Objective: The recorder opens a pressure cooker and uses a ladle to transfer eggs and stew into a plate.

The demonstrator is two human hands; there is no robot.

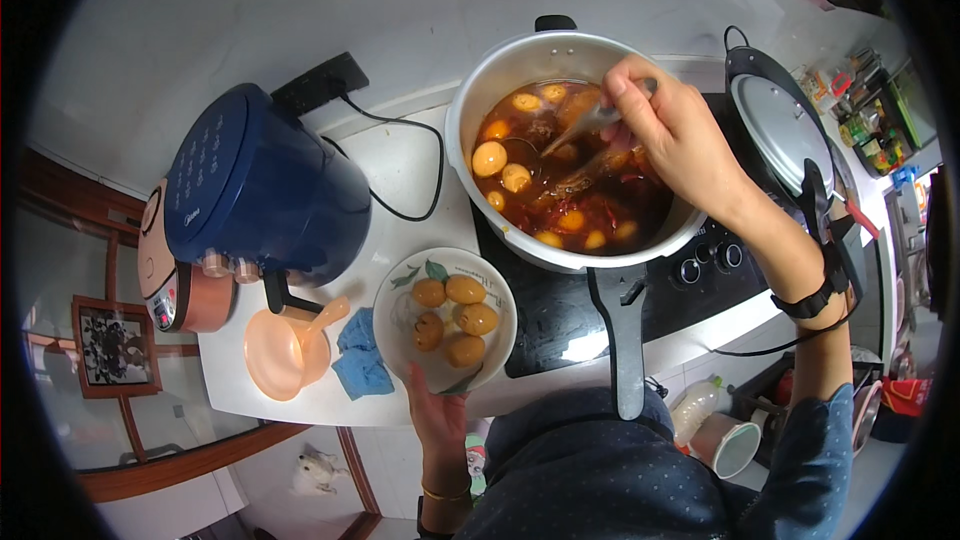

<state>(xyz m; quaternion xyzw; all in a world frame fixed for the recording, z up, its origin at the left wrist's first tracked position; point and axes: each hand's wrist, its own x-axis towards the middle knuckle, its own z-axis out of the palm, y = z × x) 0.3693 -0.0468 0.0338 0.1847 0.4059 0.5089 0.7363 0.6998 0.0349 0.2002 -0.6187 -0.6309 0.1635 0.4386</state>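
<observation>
My right hand [667, 120] grips the metal handle of a ladle [592, 120] over a large metal pot [465, 127]; the ladle's bowl lies partly sunk in the dark red broth. Several peeled brown eggs [490, 158] and dried red chillies [570, 211] float there, with pieces that look like meat. At the counter's front edge my left hand [435, 405] holds the rim of a white leaf-patterned bowl [386, 345]. Several brown eggs [465, 351] rest inside it.
The pot's long black handle [626, 345] points toward me from the black cooktop [555, 330]. To the left are a dark blue appliance [285, 187], a rice cooker [206, 300], an orange plastic dipper [277, 352] and a blue cloth [362, 360]. A lidded wok [784, 127] stands at right.
</observation>
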